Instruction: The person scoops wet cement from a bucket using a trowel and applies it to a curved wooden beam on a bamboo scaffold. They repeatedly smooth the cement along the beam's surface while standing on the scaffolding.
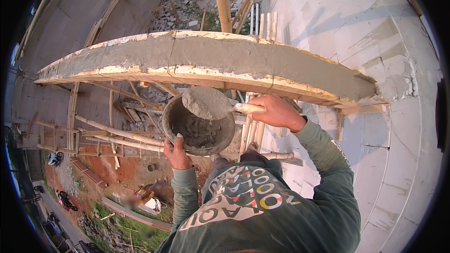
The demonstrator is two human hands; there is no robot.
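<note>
My left hand (177, 153) grips the near left rim of a round bucket (224, 139), which has wet grey mortar (194, 130) in it. In my right hand (278, 114) is the wooden handle of a trowel (206, 103). Its rounded blade, smeared with mortar, lies over the far part of the bucket's mouth. Just beyond the bucket runs a long wooden formwork beam (225, 84), filled along its top with smoothed wet concrete (211, 56). Part of the bucket's inside is hidden under the blade.
A grey block wall (393, 140) rises on my right, meeting the beam's end. Bamboo poles (119, 133) cross below on the left. Far beneath are red soil, rubble (183, 4), a person (143, 196) and parked motorbikes (65, 200). An upright bamboo post (221, 0) stands behind the beam.
</note>
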